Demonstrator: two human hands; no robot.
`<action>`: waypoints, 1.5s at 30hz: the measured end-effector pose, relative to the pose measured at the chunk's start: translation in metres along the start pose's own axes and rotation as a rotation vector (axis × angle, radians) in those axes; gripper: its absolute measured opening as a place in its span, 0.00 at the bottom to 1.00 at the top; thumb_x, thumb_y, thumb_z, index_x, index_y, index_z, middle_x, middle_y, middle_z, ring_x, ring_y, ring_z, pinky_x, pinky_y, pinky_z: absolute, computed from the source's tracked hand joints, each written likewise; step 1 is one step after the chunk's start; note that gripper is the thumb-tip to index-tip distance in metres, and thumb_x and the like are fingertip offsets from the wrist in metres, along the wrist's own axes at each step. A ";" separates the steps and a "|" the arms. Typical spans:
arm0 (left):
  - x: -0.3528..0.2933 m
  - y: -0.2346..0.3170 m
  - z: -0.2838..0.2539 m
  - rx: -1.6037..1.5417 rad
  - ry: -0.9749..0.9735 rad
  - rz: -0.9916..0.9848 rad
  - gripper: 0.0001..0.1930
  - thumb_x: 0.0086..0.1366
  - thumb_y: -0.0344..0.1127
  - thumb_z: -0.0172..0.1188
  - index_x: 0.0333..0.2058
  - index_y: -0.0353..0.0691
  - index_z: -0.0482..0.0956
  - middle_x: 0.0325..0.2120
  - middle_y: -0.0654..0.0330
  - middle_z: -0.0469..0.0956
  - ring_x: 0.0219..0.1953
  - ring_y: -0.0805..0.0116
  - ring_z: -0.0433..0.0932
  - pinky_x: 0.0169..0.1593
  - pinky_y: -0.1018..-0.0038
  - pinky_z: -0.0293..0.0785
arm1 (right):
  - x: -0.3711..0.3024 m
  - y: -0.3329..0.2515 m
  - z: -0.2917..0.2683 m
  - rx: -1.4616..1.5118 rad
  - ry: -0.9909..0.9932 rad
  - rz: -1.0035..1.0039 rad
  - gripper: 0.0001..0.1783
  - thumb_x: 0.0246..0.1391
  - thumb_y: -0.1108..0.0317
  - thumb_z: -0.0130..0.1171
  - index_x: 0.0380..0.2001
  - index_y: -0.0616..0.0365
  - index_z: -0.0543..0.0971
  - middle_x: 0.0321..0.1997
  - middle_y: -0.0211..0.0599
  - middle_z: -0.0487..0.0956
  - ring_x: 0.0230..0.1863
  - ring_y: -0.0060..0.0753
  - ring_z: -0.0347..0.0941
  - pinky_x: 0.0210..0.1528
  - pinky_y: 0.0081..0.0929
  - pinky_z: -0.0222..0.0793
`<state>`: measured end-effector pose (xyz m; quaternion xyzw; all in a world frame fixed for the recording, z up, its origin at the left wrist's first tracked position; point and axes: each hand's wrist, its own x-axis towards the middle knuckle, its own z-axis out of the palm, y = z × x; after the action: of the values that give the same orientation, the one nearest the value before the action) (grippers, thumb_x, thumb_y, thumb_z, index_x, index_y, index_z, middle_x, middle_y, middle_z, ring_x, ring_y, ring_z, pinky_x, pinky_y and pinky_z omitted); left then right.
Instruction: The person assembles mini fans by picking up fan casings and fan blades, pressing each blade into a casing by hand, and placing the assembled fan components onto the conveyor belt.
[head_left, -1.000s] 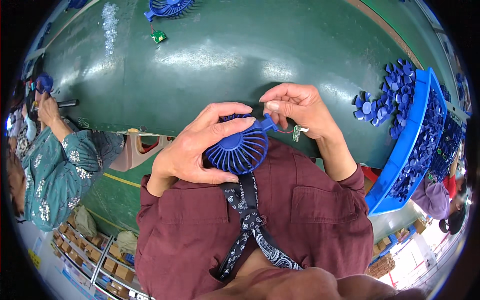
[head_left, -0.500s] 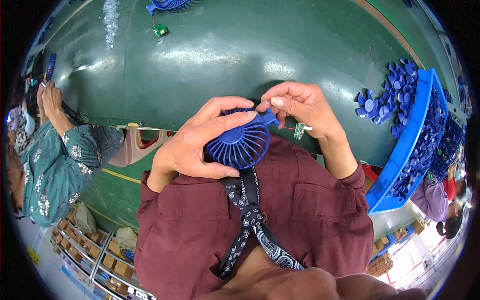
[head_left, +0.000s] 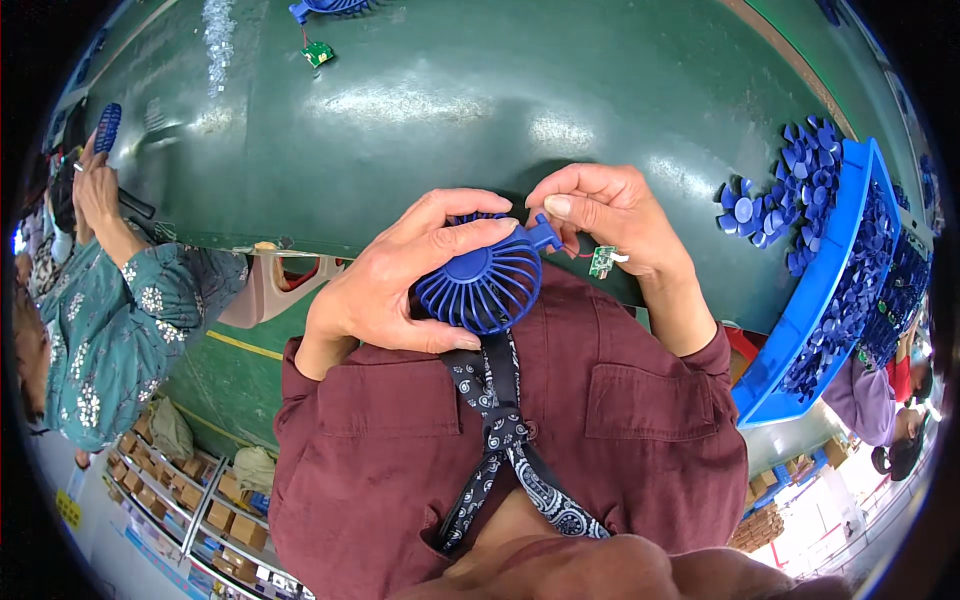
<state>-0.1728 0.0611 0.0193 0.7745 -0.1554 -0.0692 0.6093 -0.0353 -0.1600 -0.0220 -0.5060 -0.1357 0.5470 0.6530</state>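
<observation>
My left hand [head_left: 385, 275] is wrapped round a small blue fan housing [head_left: 483, 290], a round ribbed cage held at the table's near edge in front of my chest. Its short neck [head_left: 543, 233] points right, toward my right hand [head_left: 610, 210]. The right thumb and forefinger are pinched together just above that neck; whatever sits between them is too small to make out. A little green circuit board [head_left: 601, 262] with a white tab hangs below my right fingers on a thin red wire.
Blue fan blades [head_left: 790, 190] lie piled at the right, beside a blue bin [head_left: 850, 230] full of more. Another blue fan part with a green board [head_left: 318, 54] rests at the far left, near small clear pieces [head_left: 218, 45]. A co-worker in a floral sleeve [head_left: 150, 310] sits at left.
The fan housing and my left hand have shifted very slightly. My right hand keeps its pinch near the neck. At the left, the co-worker's hands and blue part have moved a little.
</observation>
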 end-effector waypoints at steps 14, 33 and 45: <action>-0.008 0.007 0.006 0.060 0.009 -0.002 0.42 0.44 0.44 0.74 0.57 0.30 0.69 0.56 0.40 0.65 0.57 0.47 0.67 0.57 0.59 0.65 | -0.003 0.005 0.005 -0.037 -0.038 -0.035 0.10 0.59 0.69 0.56 0.38 0.65 0.80 0.32 0.36 0.81 0.26 0.20 0.73 0.26 0.18 0.69; -0.014 0.007 0.009 0.070 -0.003 -0.031 0.44 0.42 0.46 0.74 0.57 0.30 0.68 0.57 0.40 0.64 0.56 0.48 0.67 0.58 0.59 0.63 | -0.006 0.009 0.005 -0.063 -0.071 -0.068 0.09 0.59 0.72 0.55 0.39 0.66 0.81 0.28 0.33 0.79 0.25 0.19 0.71 0.25 0.19 0.69; -0.009 0.001 0.011 0.038 0.018 -0.011 0.42 0.44 0.42 0.74 0.57 0.29 0.69 0.56 0.39 0.64 0.55 0.48 0.69 0.57 0.61 0.67 | -0.004 0.010 -0.003 -0.029 -0.082 -0.030 0.09 0.59 0.72 0.57 0.39 0.65 0.81 0.26 0.31 0.77 0.23 0.19 0.72 0.25 0.18 0.71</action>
<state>-0.1844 0.0538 0.0172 0.7872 -0.1468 -0.0625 0.5956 -0.0404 -0.1658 -0.0304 -0.4907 -0.1780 0.5553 0.6475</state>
